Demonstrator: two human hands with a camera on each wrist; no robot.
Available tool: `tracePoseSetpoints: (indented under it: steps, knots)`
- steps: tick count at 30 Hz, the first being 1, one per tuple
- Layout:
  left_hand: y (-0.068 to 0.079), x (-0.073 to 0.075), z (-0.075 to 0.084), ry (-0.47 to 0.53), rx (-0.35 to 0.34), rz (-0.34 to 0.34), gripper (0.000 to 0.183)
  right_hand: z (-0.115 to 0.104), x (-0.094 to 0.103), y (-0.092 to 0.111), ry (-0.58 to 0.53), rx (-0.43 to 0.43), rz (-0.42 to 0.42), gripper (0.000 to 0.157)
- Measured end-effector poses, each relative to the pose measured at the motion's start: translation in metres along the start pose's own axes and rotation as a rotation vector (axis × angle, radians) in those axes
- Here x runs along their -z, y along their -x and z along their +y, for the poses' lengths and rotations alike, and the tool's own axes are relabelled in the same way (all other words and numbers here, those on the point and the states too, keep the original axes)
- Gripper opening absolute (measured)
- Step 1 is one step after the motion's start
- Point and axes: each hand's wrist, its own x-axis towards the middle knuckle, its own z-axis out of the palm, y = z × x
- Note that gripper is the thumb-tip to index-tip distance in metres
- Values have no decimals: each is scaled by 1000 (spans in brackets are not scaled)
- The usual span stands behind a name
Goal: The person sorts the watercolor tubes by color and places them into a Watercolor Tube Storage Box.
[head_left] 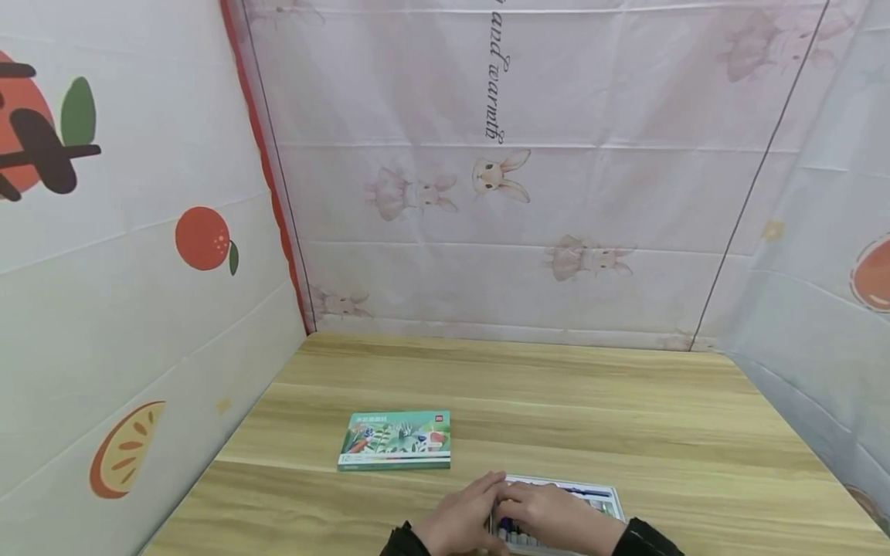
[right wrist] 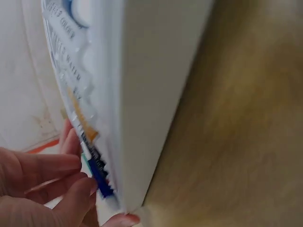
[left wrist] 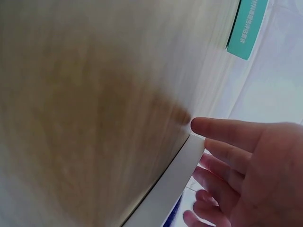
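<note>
Tray [right wrist: 156, 94] of tubes [right wrist: 64, 21], our left hand [head_left: 462, 516] loose-fingered at its edge; honestly can't tell if our right hand [head_left: 552, 513] pinches one.

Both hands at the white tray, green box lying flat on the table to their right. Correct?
Not the side: the green box lies to the left of both hands, as the head view shows. The rest stands: left hand and right hand at the white tray, box flat on the table.
</note>
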Motion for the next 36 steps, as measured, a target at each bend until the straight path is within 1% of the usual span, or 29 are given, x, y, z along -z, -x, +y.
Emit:
tracePoseSetpoints:
  steps: [3, 4, 7, 9, 11, 14, 16, 18, 22, 26, 30, 36]
  knots:
    - [0, -1, 1, -40, -15, 9, 79, -1, 5, 4, -20, -60, 26, 18]
    - [0, -2, 1, -57, -17, 12, 81, -2, 6, 5, -8, -78, 27, 17]
    - [-1, -2, 2, -99, -16, 25, 84, -3, 9, 7, 11, -117, 2, 13]
    - [-2, -2, 2, -95, -12, 17, 84, -5, 10, 7, 3, -137, -20, 13]
    - [-1, -1, 3, -95, -8, 16, 85, -8, 11, 6, 10, -140, -38, 13]
    - [-1, 0, 3, -61, 7, -2, 84, -9, 11, 6, 26, -147, -57, 15]
    - [0, 1, 4, -55, 12, -4, 84, -9, 10, 6, 45, -143, -69, 18]
    - [0, 1, 4, -56, 3, -5, 83, -8, 9, 6, 57, -137, -74, 19]
    - [0, 0, 2, -62, -28, -1, 84, -8, 6, 7, 94, -103, -52, 19]
    - [0, -1, 0, -44, -35, 0, 83, -8, 4, 6, 82, -71, -52, 25]
    - [-1, -1, 0, -38, -35, 0, 82, -8, 3, 5, 65, -38, -85, 31]
    - [-1, 0, 1, -37, -25, 8, 82, -7, 3, 2, 100, -45, -108, 25]
